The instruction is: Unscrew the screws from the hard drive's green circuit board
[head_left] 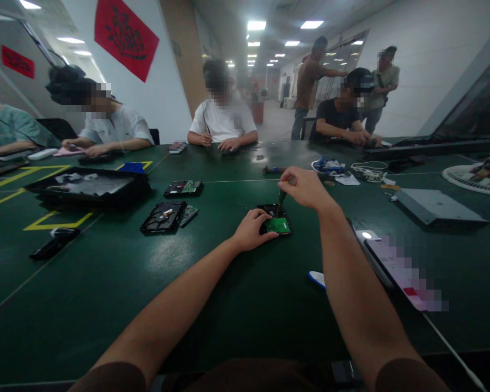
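Note:
A black hard drive (276, 219) with a green circuit board facing up lies on the dark green table (212, 294) in front of me. My left hand (251, 230) is closed on the drive's left edge and holds it down. My right hand (304, 187) is closed on the handle of a small screwdriver (280, 198). The screwdriver stands almost upright with its tip on the drive's far part.
Two more drives (163, 216) (183, 188) and a black tray (87, 187) lie to the left. At the right are a phone (396, 264), a grey flat box (435, 206) and a cable bundle (326, 165). Several people sit or stand beyond the far edge.

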A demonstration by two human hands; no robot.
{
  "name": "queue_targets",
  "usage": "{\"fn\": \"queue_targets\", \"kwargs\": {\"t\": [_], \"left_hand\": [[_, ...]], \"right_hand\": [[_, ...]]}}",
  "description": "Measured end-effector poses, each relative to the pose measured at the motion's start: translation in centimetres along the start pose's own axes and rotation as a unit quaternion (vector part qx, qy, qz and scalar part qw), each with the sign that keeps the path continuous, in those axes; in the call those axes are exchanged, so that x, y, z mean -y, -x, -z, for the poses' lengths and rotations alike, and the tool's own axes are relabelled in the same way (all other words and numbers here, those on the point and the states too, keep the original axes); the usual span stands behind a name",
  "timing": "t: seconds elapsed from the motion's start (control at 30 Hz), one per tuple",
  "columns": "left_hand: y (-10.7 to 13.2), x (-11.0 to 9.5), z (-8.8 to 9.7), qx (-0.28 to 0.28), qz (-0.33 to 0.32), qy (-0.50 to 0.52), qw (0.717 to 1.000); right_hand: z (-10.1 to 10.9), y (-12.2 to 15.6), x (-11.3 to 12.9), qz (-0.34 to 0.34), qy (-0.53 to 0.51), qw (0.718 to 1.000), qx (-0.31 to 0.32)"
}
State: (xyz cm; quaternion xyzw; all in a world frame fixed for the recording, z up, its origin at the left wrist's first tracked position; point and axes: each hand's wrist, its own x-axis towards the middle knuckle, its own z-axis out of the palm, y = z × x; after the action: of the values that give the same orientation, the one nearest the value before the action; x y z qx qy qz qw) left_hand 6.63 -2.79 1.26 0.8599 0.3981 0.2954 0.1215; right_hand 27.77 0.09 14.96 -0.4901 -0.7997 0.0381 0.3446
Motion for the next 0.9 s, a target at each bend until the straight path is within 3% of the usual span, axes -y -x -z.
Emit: {"fn": "queue_targets", "kwargs": {"t": [0.23,0.5,0.73,0.9], "left_hand": [[-0.01,-0.02,-0.02,-0.004,0.001,0.01,1.0],[-0.03,0.3,-0.09,0.002,0.004,0.006,1.0],[0.06,0.37,-0.18,-0.003,-0.002,0.001,1.0],[0.09,0.3,0.0,0.0,-0.001,0.005,1.0]], "right_hand": [[0.01,0.1,0.09,-0.038,-0.123,0.989,0.067],[0.49,0.28,0.81,-0.078,-0.073,0.994,0.039],[-0.08,0.15,0.2,-0.051,-0.164,0.98,0.104],[-0.09,0.1,-0.15,-0.033,-0.152,0.985,0.08]]}}
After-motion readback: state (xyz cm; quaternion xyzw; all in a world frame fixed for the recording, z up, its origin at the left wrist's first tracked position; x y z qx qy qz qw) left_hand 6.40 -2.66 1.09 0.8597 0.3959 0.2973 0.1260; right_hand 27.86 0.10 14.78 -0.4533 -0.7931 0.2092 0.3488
